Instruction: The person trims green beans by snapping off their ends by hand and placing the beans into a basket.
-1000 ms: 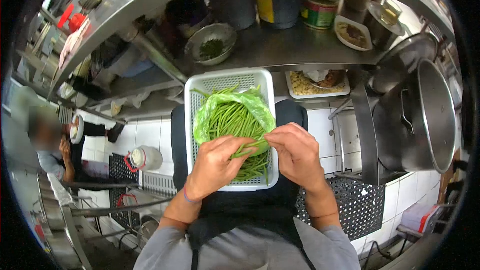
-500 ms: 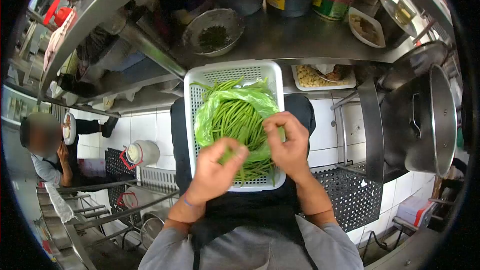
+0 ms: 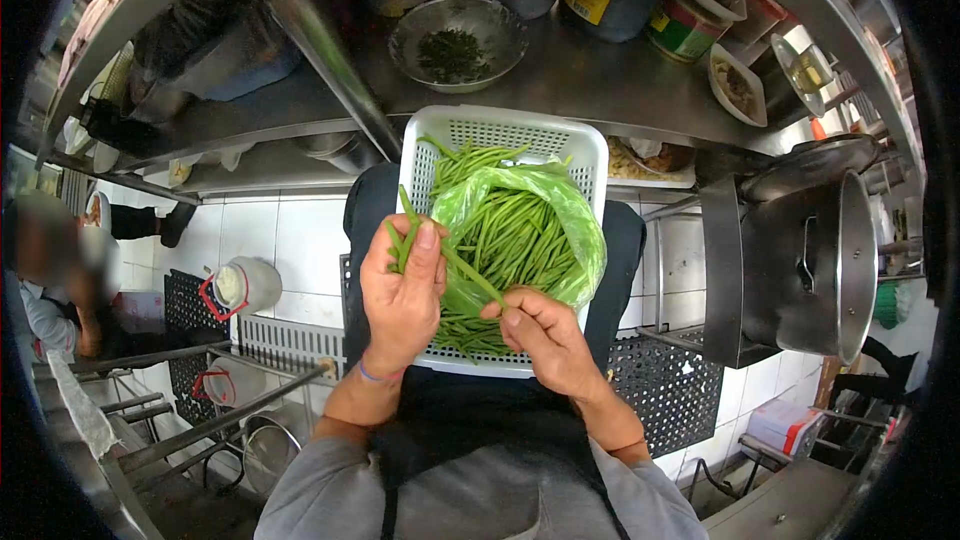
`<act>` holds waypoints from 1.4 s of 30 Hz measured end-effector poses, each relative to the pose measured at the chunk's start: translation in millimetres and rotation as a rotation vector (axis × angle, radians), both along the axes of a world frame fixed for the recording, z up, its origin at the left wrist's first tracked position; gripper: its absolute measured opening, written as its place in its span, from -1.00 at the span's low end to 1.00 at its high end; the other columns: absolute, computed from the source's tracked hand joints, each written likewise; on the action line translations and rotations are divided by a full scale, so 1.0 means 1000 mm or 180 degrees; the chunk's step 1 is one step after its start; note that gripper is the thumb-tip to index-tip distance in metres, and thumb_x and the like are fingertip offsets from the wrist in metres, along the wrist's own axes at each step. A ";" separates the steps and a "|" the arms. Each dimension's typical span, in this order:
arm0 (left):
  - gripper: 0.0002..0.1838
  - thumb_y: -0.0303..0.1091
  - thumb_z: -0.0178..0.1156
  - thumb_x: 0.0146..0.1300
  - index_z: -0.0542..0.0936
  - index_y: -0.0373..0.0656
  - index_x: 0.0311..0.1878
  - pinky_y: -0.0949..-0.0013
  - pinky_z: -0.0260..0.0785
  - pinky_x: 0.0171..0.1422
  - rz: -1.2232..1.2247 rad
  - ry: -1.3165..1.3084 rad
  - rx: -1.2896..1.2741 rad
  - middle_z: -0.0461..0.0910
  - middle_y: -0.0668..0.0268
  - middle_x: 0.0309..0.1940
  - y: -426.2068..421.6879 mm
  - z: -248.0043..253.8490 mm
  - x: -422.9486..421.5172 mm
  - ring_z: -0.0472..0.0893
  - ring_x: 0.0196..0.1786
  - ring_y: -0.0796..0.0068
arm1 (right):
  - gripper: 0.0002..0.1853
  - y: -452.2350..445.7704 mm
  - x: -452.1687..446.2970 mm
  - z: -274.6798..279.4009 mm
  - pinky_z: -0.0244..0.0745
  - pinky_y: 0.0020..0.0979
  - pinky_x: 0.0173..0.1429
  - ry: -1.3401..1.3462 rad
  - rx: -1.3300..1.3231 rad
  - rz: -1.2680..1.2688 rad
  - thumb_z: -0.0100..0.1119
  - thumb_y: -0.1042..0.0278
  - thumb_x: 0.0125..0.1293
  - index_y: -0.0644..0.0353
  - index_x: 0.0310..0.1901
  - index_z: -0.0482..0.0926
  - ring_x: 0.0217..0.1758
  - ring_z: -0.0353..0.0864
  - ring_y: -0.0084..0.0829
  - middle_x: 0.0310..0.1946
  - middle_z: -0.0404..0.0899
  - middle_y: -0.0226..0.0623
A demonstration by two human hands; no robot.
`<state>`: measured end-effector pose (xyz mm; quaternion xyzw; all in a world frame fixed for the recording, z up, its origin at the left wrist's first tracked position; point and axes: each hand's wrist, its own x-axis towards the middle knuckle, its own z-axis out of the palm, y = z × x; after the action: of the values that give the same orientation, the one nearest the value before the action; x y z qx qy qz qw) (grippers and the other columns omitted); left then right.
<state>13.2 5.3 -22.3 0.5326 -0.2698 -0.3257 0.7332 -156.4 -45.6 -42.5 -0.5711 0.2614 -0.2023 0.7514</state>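
Observation:
My left hand (image 3: 402,305) is closed around a few green beans, whose ends poke up above the fingers. One green bean (image 3: 474,277) stretches from it to my right hand (image 3: 548,338), which pinches its lower end between thumb and fingertips. Behind my hands a green plastic bag (image 3: 592,240), open at the top, is filled with more green beans (image 3: 520,235). The bag sits inside a white perforated basket (image 3: 594,155) on my lap. Loose beans lie in the basket above and below the bag.
Ahead is a metal shelf (image 3: 330,135) bearing a bowl of chopped greens (image 3: 455,55) and several tubs. At right stands a large metal pot (image 3: 800,270). A white bucket (image 3: 250,285) is on the tiled floor at left, with a seated person (image 3: 60,310) beyond.
My left hand has risen and now shows beans in its grip. The right hand has moved down and left to a bean's end. The whole view has shifted slightly.

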 end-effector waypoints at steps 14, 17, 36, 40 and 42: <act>-0.76 -0.25 0.10 0.45 0.41 -0.13 -0.35 0.43 0.14 -0.50 -0.0319 0.0633 -0.1285 0.37 0.41 -0.56 0.054 0.014 0.008 0.26 -0.63 0.53 | -0.85 -0.039 0.022 -0.006 0.33 -0.52 -0.43 -0.0819 0.0738 -0.1185 -0.04 0.49 0.46 0.32 -0.23 0.53 -0.49 0.39 -0.58 -0.50 0.46 -0.37; -0.69 -0.14 0.01 0.53 0.39 -0.06 -0.35 0.47 0.12 -0.54 -0.0385 0.2279 -0.1227 0.28 0.44 -0.56 0.031 0.002 0.030 0.22 -0.62 0.59 | -0.86 -0.054 0.031 -0.008 0.44 -0.47 -0.38 -0.1017 0.0936 -0.1273 -0.05 0.55 0.41 0.33 -0.21 0.54 -0.47 0.44 -0.52 -0.46 0.51 -0.28; -0.88 -0.36 0.19 0.44 0.53 -0.21 -0.19 0.57 0.19 -0.53 -0.0410 0.0113 0.0422 0.45 0.45 -0.56 0.022 -0.003 0.008 0.35 -0.58 0.74 | -0.90 -0.062 0.022 0.013 0.24 -0.53 -0.45 0.0328 -0.1982 -0.1173 0.40 0.51 0.23 0.35 -0.27 0.70 -0.54 0.31 -0.67 -0.53 0.51 -0.39; -0.82 -0.38 0.30 0.36 0.67 -0.32 -0.12 0.52 0.45 -0.22 -0.0987 -0.0986 0.0534 0.68 0.39 -0.36 0.015 0.009 -0.002 0.58 -0.33 0.66 | -0.91 -0.056 0.003 0.028 0.35 -0.57 -0.32 -0.0340 -0.0796 -0.0839 0.36 0.48 0.31 0.33 -0.24 0.70 -0.41 0.44 -0.69 -0.41 0.61 -0.45; -0.81 -0.38 0.31 0.36 0.67 -0.33 -0.11 0.51 0.45 -0.22 -0.1560 -0.1236 0.0670 0.67 0.40 -0.39 0.009 0.014 -0.003 0.57 -0.33 0.66 | -0.90 -0.054 0.001 0.024 0.41 -0.59 -0.24 -0.0652 -0.0053 -0.0567 0.35 0.48 0.32 0.34 -0.22 0.69 -0.34 0.52 -0.67 -0.36 0.66 -0.42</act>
<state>9.7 14.2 -8.2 0.5768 -0.4895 -0.4110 0.5088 -155.4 -100.0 -18.4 -0.5282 0.2313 -0.3276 0.7484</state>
